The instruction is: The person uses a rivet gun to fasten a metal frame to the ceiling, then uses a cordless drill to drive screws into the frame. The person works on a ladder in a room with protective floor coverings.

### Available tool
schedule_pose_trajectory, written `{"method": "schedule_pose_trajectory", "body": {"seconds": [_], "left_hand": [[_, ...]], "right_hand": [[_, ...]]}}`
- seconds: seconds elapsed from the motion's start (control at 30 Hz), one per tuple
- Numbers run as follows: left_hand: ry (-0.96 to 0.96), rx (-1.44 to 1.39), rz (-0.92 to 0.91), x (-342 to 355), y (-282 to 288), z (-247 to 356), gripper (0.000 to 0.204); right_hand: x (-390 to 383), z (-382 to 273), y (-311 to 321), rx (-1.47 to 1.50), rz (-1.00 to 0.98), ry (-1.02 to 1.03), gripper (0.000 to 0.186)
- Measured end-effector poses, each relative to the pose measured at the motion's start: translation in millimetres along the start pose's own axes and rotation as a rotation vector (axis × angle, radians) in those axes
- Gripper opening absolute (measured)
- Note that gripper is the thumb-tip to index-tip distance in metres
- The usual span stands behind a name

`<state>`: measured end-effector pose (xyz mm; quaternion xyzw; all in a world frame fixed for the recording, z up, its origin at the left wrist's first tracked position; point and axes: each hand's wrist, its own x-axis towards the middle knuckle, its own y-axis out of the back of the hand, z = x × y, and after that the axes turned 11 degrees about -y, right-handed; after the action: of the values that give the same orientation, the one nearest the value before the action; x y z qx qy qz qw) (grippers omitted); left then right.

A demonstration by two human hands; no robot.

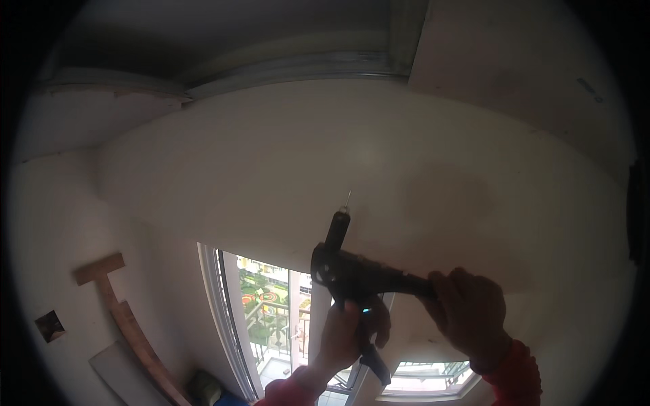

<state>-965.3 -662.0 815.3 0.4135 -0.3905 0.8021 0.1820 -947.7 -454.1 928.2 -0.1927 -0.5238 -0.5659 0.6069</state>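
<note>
Both hands hold up a black drill-like power tool [362,271] in front of a broad pale surface. Its narrow black nose points upward and carries a thin metal pin or bit; the exact kind of tool is too dark to tell. My left hand [345,335] wraps round the lower grip, below the nose, near a small bluish light. My right hand [470,311] closes round the end of the tool's long part, which reaches to the right. The thin tip stands in front of the pale surface; whether it touches cannot be told. Red sleeves cover both forearms.
Pale ceiling [284,155] spreads above, with a dark recess framed by a ledge [298,71] at the top. A glass door [264,325] shows a balcony railing outside; another window [430,375] is lower right. A T-shaped wooden piece [122,304] stands along the left wall near a square wall hole [50,327].
</note>
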Motion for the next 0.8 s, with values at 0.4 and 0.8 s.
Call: {"method": "schedule_pose_trajectory", "body": {"seconds": [0.4,0.8], "left_hand": [[-0.357,0.089,-0.102,247,-31,12,0.050],[-0.395,-0.049,-0.173,272,-12,-4,0.043]], "right_hand": [[189,71,-31,-0.307,0.297,-0.090,0.032],[200,68,-43,-0.417,0.259,-0.146,0.032]]}}
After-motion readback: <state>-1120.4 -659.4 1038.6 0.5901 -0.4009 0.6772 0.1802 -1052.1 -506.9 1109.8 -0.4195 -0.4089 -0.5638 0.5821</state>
